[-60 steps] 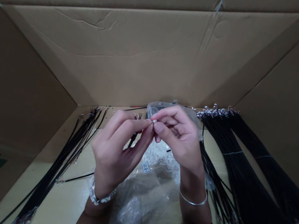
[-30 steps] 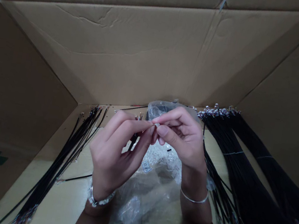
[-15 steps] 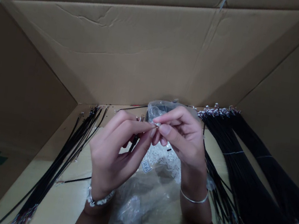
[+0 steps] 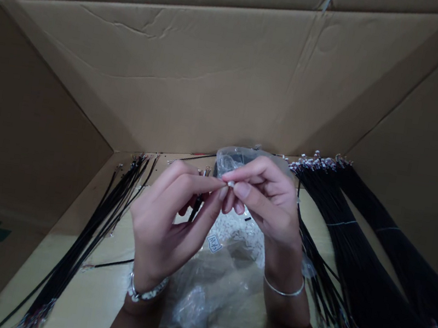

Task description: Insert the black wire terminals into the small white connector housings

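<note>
My left hand (image 4: 171,217) and my right hand (image 4: 266,202) meet fingertip to fingertip above a clear plastic bag (image 4: 218,275). Thumb and forefinger of the left hand pinch the end of a thin black wire (image 4: 195,207) that hangs down behind the palm. The right hand pinches a tiny white connector (image 4: 231,183) against that wire end. Both hands are closed in a pinch. Each wrist carries a silver bracelet.
A small bundle of black wires (image 4: 96,228) lies at the left, and a much larger bundle (image 4: 369,265) fans out at the right. Small white parts (image 4: 241,234) fill the bag. Cardboard walls (image 4: 198,83) enclose the wooden surface (image 4: 97,300) on three sides.
Almost nothing has moved. My hands have shifted very slightly lower and to the left, still pinched together at the wire end.
</note>
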Demonstrator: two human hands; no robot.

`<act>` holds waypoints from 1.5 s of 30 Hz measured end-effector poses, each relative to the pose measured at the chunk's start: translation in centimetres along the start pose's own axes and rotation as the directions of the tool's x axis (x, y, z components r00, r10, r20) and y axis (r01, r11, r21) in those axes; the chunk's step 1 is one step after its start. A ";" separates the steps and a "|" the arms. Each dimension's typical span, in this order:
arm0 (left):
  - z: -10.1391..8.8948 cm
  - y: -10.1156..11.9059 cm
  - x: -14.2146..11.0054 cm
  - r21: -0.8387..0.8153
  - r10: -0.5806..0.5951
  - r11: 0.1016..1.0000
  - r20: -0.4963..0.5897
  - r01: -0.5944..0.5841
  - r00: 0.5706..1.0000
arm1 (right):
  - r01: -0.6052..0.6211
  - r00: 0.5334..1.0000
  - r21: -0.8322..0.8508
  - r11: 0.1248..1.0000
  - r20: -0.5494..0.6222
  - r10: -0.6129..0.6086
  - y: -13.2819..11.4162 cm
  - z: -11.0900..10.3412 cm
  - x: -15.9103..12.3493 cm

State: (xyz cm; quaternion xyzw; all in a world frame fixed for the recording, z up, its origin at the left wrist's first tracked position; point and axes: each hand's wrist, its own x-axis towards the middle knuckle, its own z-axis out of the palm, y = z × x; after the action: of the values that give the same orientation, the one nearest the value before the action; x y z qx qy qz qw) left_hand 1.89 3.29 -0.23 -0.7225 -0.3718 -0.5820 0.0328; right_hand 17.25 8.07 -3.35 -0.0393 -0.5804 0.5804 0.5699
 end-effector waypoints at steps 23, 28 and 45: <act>-0.1 0.1 0.2 -0.098 -0.034 0.995 0.015 0.035 0.999 | 0.018 1.000 -0.003 1.000 0.016 -0.018 0.1 0.0 0.1; -0.1 0.2 0.2 -0.116 -0.041 0.992 0.024 0.044 0.999 | 0.023 0.999 -0.032 0.999 0.025 -0.022 0.1 -0.1 0.1; -0.3 0.2 0.2 -0.167 -0.077 0.982 0.048 0.084 0.996 | 0.121 0.993 -0.112 0.986 -0.002 -0.122 0.0 0.3 0.1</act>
State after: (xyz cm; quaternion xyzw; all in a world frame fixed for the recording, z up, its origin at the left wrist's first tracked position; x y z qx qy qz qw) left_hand 1.82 3.08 0.07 -0.7189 -0.3506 -0.5972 -0.0596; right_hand 17.00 7.93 -3.15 -0.0384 -0.6107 0.5109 0.6038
